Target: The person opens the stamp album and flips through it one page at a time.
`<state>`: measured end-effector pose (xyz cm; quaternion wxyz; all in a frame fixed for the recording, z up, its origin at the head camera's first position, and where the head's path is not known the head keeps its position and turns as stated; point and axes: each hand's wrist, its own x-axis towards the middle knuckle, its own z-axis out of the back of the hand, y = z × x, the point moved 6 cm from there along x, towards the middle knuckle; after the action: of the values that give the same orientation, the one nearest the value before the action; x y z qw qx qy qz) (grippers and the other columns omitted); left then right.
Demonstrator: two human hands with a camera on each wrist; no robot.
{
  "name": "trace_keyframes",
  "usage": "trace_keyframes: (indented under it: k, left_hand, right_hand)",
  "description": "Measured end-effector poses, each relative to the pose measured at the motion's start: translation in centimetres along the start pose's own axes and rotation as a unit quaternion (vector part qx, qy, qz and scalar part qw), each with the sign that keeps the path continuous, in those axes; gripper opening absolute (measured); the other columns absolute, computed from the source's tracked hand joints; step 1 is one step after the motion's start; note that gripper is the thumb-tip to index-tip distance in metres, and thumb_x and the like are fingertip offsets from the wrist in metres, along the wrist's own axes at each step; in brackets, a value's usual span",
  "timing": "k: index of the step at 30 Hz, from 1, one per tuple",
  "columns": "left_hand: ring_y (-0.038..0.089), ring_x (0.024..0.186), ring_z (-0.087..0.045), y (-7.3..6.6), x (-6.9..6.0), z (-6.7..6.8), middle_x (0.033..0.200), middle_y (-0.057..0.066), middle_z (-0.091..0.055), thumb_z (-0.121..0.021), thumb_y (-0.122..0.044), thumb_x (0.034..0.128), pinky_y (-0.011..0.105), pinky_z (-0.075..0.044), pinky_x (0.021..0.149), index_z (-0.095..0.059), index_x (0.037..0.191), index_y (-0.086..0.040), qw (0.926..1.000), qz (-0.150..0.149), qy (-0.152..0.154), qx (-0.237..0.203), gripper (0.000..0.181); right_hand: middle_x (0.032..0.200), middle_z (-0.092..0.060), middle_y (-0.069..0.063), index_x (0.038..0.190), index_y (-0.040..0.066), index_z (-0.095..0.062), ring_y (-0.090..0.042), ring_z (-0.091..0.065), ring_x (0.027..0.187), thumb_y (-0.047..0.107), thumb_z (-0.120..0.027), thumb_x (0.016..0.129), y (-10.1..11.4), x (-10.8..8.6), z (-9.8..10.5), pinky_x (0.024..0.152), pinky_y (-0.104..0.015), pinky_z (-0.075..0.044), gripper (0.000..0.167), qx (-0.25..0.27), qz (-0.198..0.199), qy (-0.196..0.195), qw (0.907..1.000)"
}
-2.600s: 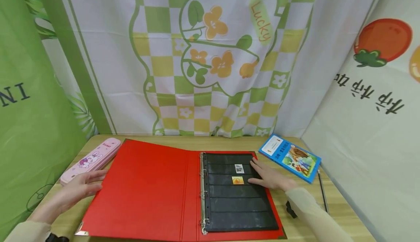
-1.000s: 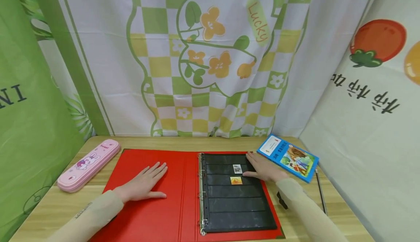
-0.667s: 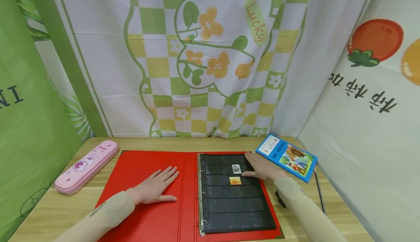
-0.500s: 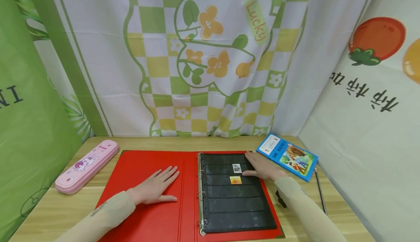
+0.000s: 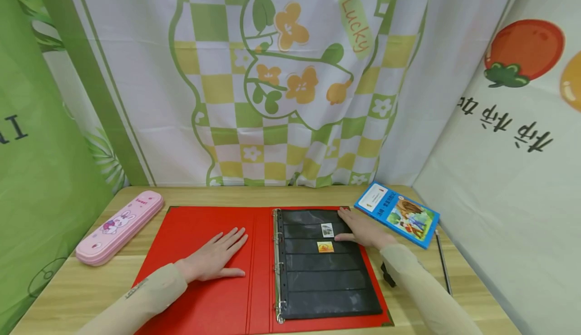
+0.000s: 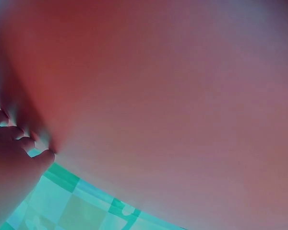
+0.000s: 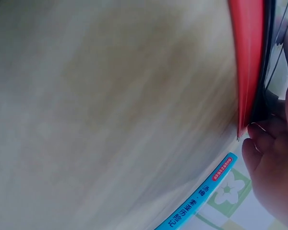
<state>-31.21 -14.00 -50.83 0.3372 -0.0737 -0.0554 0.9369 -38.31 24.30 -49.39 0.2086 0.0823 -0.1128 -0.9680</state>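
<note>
A red ring binder (image 5: 204, 224) lies spread flat on the table, with black pocket pages (image 5: 327, 279) on its right side. Two stamps sit in the pockets: a grey-and-white one (image 5: 327, 230) and an orange-yellow one (image 5: 325, 246) below it. The left hand (image 5: 213, 258) rests on the bare red cover with its fingers spread; the left wrist view shows its fingertips (image 6: 26, 143) against the red surface. At the upper right edge of the black page rests the right hand (image 5: 365, 229), fingers extended, thumb beside the grey stamp. The right wrist view shows this hand (image 7: 273, 158) at the binder's edge (image 7: 247, 62).
A pink pencil case (image 5: 120, 228) lies at the left of the wooden table (image 5: 227, 193). At the right are a blue picture book (image 5: 399, 214) and a dark pencil (image 5: 444, 263). Patterned curtains (image 5: 290, 148) hang behind the table.
The left hand has moved right from the binder's left edge onto the cover, which now lies flatter. Over the last half second both hands have stayed still; the view has tilted slightly.
</note>
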Motion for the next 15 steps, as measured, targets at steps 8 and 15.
trace_keyframes:
  k: [8,15]
  left_hand:
    - [0.036,0.153,-0.021,0.00,-0.10,0.19,0.166,0.014,-0.021,-0.049,-0.069,0.0916,0.060,-0.024,0.121,-0.026,0.157,-0.008,1.0000,-0.002,0.001,-0.006,0.092]
    - [0.035,0.154,-0.021,0.14,0.03,-0.08,0.166,0.012,-0.020,-0.048,-0.071,0.0910,0.059,-0.024,0.121,-0.025,0.158,-0.010,1.0000,0.000,0.001,-0.007,0.093]
  right_hand:
    - [0.143,-0.055,-0.018,0.146,0.004,-0.046,-0.039,-0.049,0.131,0.057,-0.068,0.085,0.45,0.05,0.83,0.107,-0.055,-0.043,0.084,-0.017,0.013,-0.063,0.9978]
    - [0.146,-0.051,-0.022,0.146,0.003,-0.046,-0.041,-0.048,0.135,0.056,-0.069,0.086,0.17,0.18,0.99,0.108,-0.057,-0.042,0.084,0.021,-0.006,-0.054,0.9983]
